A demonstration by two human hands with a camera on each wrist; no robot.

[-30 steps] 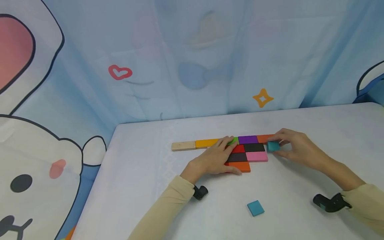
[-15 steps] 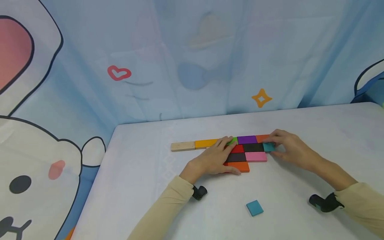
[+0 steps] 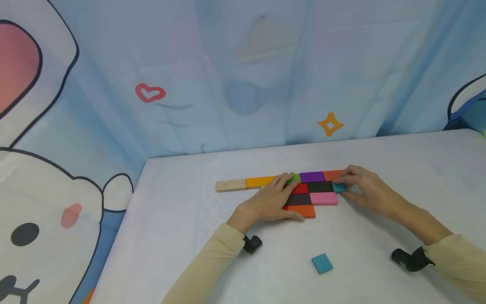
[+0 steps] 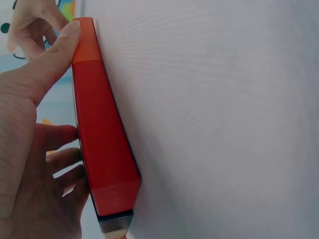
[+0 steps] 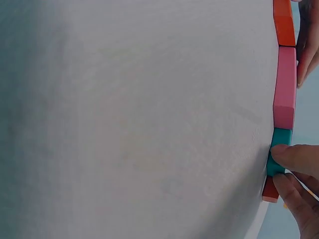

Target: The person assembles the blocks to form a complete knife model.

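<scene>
Flat coloured blocks lie side by side in rows on the white table. My right hand (image 3: 366, 188) pinches a teal block (image 3: 339, 187) at the right end of the second row. That block touches the black block (image 3: 319, 187) and sits behind the pink block's (image 3: 323, 199) right corner; an orange block (image 3: 331, 175) lies behind it. My left hand (image 3: 267, 204) rests over the left part of the rows, fingers spread, hiding several blocks. Its thumb touches the front orange block (image 4: 87, 42), with a long red block (image 4: 107, 134) beside that in the left wrist view.
A loose teal square block (image 3: 322, 264) lies nearer the front. The back row also has a plain wood block (image 3: 230, 185), a yellow one (image 3: 260, 182), a green one (image 3: 295, 179) and a purple one (image 3: 311, 177). A blue printed curtain (image 3: 228, 118) hangs behind the table.
My right hand has moved left with the teal block, closing the gap to the black block. My left hand has stayed on the rows.
</scene>
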